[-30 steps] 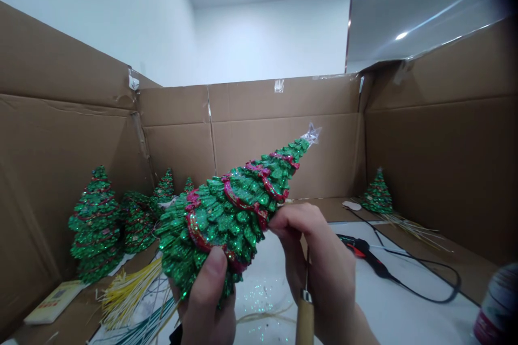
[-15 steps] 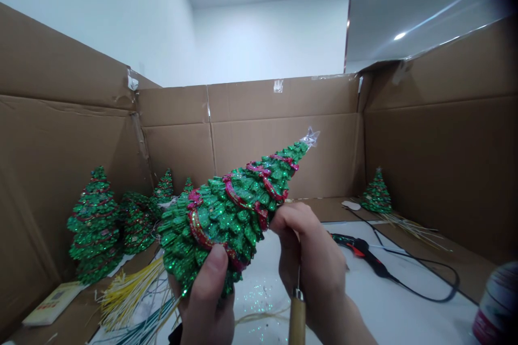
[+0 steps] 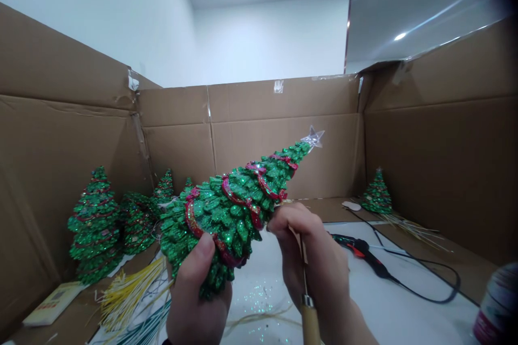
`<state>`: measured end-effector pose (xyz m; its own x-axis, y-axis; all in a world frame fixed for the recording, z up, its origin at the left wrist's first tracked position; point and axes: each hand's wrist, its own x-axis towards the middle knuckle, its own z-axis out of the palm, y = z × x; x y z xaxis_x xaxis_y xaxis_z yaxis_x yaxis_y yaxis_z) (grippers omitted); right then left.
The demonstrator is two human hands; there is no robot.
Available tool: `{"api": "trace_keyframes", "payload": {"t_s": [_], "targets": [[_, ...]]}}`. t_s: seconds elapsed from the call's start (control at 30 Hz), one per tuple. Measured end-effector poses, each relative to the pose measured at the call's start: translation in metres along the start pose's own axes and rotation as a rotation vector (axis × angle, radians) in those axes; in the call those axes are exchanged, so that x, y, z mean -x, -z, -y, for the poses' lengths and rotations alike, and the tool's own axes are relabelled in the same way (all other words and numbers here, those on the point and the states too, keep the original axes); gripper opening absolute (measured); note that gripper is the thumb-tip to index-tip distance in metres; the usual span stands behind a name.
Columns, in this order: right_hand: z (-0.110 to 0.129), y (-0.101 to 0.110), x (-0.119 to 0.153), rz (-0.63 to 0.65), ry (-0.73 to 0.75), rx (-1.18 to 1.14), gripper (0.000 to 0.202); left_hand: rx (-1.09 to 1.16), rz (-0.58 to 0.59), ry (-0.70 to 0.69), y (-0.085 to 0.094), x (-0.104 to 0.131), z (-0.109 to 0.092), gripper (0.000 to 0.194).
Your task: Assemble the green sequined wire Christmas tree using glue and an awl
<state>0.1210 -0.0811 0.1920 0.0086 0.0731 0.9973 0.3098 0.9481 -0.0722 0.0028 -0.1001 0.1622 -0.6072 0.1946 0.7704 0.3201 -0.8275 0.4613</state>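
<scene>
A glittery green Christmas tree (image 3: 238,205) with red garlands lies tilted in the air, its clear star (image 3: 313,139) pointing up and to the right. My left hand (image 3: 198,296) is closed around its wide lower end, thumb on the front near a garland. Beside the tree's lower right side is my right hand (image 3: 313,259), fingers curled in a pinch. It holds an awl with a wooden handle (image 3: 309,321) and thin metal shaft, the handle hanging down below the palm. The awl's tip is hidden by the fingers.
Several green trees (image 3: 95,226) stand at the left by yellow strands (image 3: 129,285) and a small booklet (image 3: 52,303). Rightward are a black-and-red corded tool (image 3: 366,256), another tree (image 3: 377,194) and a jar (image 3: 497,302). Cardboard walls (image 3: 283,156) surround the white work surface (image 3: 421,307), which has loose glitter.
The tree has turned slightly in my left hand, which has shifted a little left. My right hand and the awl handle have moved slightly right.
</scene>
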Motion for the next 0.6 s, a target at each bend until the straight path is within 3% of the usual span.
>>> {"api": "trace_keyframes", "payload": {"t_s": [0.03, 0.17, 0.23, 0.33, 0.47, 0.6], "targets": [[0.0, 0.0, 0.0, 0.003, 0.002, 0.008, 0.017, 0.02, -0.012, 0.02, -0.003, 0.0, -0.005, 0.021], [0.001, 0.002, -0.001, 0.021, 0.006, 0.027, 0.014, -0.139, -0.082, -0.193, 0.0, -0.002, -0.009, 0.024], [0.002, 0.003, -0.001, 0.044, -0.003, 0.032, 0.016, -0.261, -0.086, -0.402, 0.011, -0.002, 0.0, 0.033], [0.003, 0.005, 0.0, 0.078, -0.017, 0.054, 0.018, -0.458, 0.013, -0.819, 0.028, -0.004, 0.017, 0.039], [0.004, 0.006, 0.001, 0.095, -0.005, 0.091, 0.021, -0.542, 0.146, -0.866, 0.036, -0.005, 0.023, 0.038], [0.003, 0.005, 0.0, 0.078, 0.026, 0.144, 0.022, -0.502, 0.077, -0.935, 0.029, -0.004, 0.018, 0.032]]}}
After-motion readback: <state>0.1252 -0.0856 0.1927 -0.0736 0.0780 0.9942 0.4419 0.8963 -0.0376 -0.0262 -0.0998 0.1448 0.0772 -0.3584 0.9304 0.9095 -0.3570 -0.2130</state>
